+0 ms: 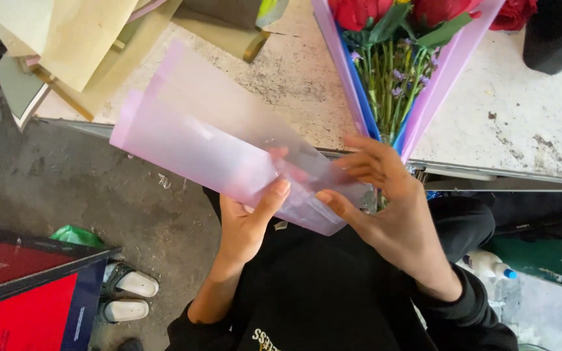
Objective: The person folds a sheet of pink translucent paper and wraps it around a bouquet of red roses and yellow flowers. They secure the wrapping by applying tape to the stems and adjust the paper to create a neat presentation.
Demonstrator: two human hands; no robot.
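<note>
1. Hands meet over the near edge of the counter (528, 110), a worn white slab with stains and chipped spots.
2. The left hand (248, 224) pinches a folded pink translucent sheet (209, 146); its thumb presses on top near the sheet's lower end and the fingers curl underneath.
3. The sheet slants up and to the left from the hands, partly over the counter and partly over the floor (66, 182).
4. The right hand (391, 208) has its fingers spread and lightly bent; the thumb touches the lower corner of the pink sheet, while the other fingers rest against the base of a bouquet (401, 71).
5. The bouquet lies on the counter with its stems toward the person: red roses at the top, green stems and small purple blooms in the middle, wrapped in lilac and blue paper.
6. Cream and beige paper sheets (76, 39) are stacked at the upper left of the counter, well apart from the bouquet.
7. A dark object (557, 36) sits at the upper right corner.
8. On the grey floor at lower left stands a red and dark blue box (27, 286), with a pair of sandals (128, 296) just beside it.
9. A white bottle with a blue cap (492, 266) lies low on the right.
</note>
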